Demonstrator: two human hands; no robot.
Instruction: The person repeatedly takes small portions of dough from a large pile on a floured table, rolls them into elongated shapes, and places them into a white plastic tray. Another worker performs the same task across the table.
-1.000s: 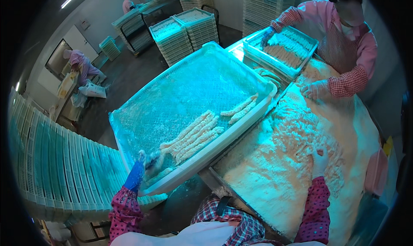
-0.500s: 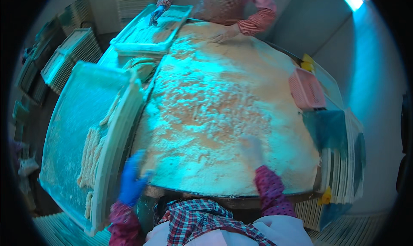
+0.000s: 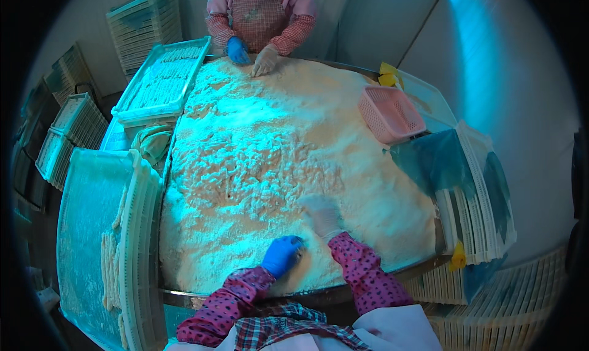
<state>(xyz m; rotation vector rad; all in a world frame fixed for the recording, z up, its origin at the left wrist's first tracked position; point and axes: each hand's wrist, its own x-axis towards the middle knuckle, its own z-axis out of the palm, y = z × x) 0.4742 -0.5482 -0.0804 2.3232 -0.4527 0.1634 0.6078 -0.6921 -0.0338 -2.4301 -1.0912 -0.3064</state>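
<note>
Cream crumbs [image 3: 242,167] look light and loose to me, best scooped from beneath, left hand [image 3: 282,256] half-curled, grip hidden, right hand [image 3: 321,216] too blurred to tell

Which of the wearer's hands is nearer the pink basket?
Right. The right hand, white-gloved, is at the pale powder, below and left of the pink basket in the image. The left hand, blue-gloved, sits farther down and left.

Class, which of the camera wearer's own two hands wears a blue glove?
The left hand, the one nearer the plaid cloth. Its glove is blue; the right hand wears a whitish one.
</note>
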